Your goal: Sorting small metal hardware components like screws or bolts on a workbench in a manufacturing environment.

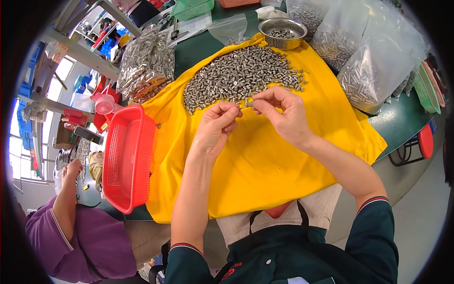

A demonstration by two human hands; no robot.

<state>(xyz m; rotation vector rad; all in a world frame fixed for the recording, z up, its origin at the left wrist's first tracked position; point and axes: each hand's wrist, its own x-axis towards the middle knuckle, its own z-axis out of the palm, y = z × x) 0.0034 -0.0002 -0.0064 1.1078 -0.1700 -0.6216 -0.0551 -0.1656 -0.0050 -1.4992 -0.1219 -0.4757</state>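
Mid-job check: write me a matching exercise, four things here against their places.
1. Steel bowl
2. Red plastic basket
3. Heap of small metal parts
4. Red stool

A. Beyond the right edge of the green table
B. Spread over the yellow cloth
C. At the cloth's far edge, holding parts
D. At the cloth's left side

Pairs: 1-C, 2-D, 3-B, 4-A

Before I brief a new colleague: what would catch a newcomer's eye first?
Probably the bright yellow cloth in the middle, with a heap of small metal parts on its far half. At the heap's near edge, the left hand and right hand nearly meet, pinching tiny items. Left of the cloth sits a red perforated plastic basket.
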